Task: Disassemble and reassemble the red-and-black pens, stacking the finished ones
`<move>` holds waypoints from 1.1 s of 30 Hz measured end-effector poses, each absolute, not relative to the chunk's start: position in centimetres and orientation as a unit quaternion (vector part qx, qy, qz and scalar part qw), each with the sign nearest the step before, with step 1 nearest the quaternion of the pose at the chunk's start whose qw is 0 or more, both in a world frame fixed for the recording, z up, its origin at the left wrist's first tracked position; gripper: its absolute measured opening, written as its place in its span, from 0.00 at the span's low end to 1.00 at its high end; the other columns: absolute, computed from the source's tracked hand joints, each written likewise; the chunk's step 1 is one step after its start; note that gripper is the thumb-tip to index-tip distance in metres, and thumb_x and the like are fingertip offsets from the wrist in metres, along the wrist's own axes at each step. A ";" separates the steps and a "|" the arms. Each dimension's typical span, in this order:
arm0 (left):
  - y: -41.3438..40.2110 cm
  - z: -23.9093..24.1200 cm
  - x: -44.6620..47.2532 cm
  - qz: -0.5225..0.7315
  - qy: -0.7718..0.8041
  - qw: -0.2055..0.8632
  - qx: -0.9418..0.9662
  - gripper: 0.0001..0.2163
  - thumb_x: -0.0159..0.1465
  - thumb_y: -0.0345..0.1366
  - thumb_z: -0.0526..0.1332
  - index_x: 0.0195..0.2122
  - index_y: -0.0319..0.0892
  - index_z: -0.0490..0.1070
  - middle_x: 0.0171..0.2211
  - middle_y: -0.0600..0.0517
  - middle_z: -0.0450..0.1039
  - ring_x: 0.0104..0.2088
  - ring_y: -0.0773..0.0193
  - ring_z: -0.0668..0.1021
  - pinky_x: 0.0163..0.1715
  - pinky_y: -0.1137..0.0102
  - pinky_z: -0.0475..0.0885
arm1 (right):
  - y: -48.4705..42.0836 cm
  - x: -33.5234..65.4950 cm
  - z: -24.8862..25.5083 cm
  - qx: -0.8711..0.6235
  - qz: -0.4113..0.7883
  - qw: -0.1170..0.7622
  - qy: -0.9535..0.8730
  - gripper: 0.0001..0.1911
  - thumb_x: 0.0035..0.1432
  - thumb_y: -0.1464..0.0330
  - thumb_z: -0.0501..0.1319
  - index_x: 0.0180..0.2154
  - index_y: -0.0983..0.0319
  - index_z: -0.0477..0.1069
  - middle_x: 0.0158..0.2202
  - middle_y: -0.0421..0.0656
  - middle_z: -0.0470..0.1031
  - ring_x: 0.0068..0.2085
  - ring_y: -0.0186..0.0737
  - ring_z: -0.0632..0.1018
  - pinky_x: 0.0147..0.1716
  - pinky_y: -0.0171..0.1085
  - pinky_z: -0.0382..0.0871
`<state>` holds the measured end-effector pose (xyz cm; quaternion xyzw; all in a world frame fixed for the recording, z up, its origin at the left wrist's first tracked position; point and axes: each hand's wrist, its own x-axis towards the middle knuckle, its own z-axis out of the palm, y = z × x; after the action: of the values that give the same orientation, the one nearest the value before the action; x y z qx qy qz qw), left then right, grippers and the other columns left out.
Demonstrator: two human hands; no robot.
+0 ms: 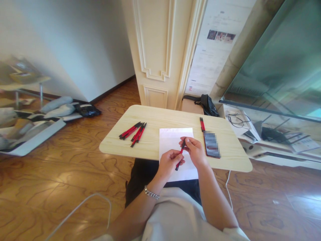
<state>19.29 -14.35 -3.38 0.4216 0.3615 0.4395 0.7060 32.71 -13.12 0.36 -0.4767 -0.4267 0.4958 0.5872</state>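
Observation:
A red and black pen (181,154) is held between both hands above a white sheet of paper (173,140) on a small light wooden table (150,117). My left hand (168,164) grips the pen's lower end; a silver bracelet is on that wrist. My right hand (194,151) pinches the upper end. A bunch of several similar pens (133,131) lies on the table's left part. Two more pens (202,124) lie at the right, just beyond a phone (212,144).
A cream panelled door and a wall poster stand behind the table. A black bag (207,103) lies on the floor by it. Glass shelving with cables is at the right. Clutter and a low stand sit on the wooden floor at the left. A white cable runs past my lap.

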 end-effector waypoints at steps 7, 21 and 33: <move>-14.5 -3.8 19.4 0.441 0.370 0.697 0.427 0.15 0.54 0.42 0.67 0.34 0.36 0.72 0.27 0.46 0.77 0.26 0.62 0.79 0.29 0.68 0.73 | -13.0 32.8 -0.3 -0.510 0.455 0.590 -0.430 0.13 0.51 0.57 0.64 0.28 0.61 0.72 0.28 0.42 0.74 0.31 0.37 0.72 0.33 0.36 0.66; -14.6 -3.3 19.3 0.447 0.425 0.644 0.452 0.11 0.52 0.39 0.68 0.32 0.37 0.73 0.23 0.49 0.76 0.23 0.64 0.77 0.21 0.74 0.67 | -12.9 32.7 -0.6 -0.518 0.407 0.625 -0.418 0.13 0.46 0.61 0.69 0.23 0.62 0.69 0.21 0.36 0.67 0.24 0.30 0.65 0.26 0.33 0.58; -14.5 -3.4 19.4 0.451 0.421 0.638 0.461 0.09 0.53 0.37 0.67 0.31 0.37 0.72 0.23 0.50 0.76 0.25 0.64 0.78 0.25 0.72 0.69 | -13.1 32.8 -0.7 -0.544 0.425 0.575 -0.439 0.14 0.50 0.57 0.65 0.25 0.62 0.74 0.26 0.42 0.76 0.26 0.33 0.70 0.27 0.34 0.61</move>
<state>19.39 -14.48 -3.39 0.4605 0.4206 0.4511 0.6384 32.85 -13.13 -0.70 -0.5438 -0.4389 0.4251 0.5753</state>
